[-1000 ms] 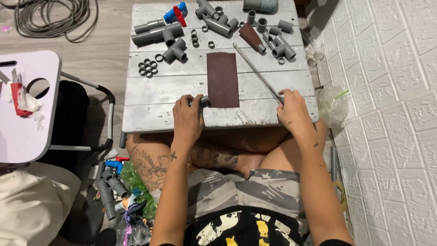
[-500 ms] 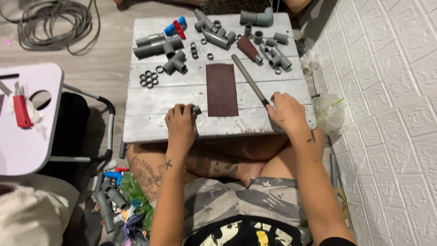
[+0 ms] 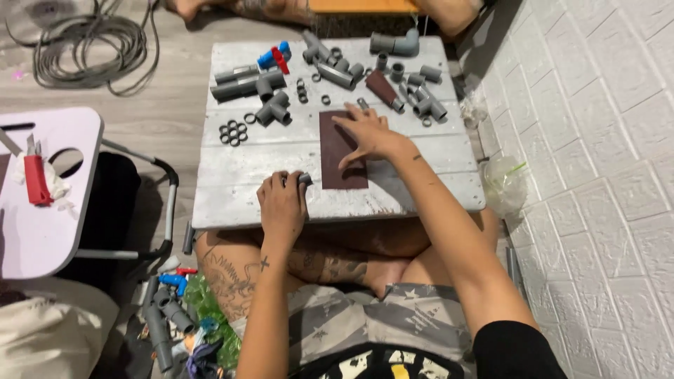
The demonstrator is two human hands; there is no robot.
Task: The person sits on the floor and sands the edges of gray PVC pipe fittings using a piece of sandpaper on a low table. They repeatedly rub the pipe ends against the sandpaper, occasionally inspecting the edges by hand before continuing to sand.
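A clear plastic bag (image 3: 504, 184) lies crumpled at the right of the frame. No labels, signs or screens show

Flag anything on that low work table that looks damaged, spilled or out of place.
Nothing stands out. The grey pipe fittings lie loose but unbroken on the table, the right hand rests flat on the sandpaper sheet, and the left hand grips a small grey fitting.

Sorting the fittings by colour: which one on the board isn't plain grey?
The blue valve with the red handle, at the far left-centre of the white board. Every other pipe piece on the board is grey, apart from a dark brown one.
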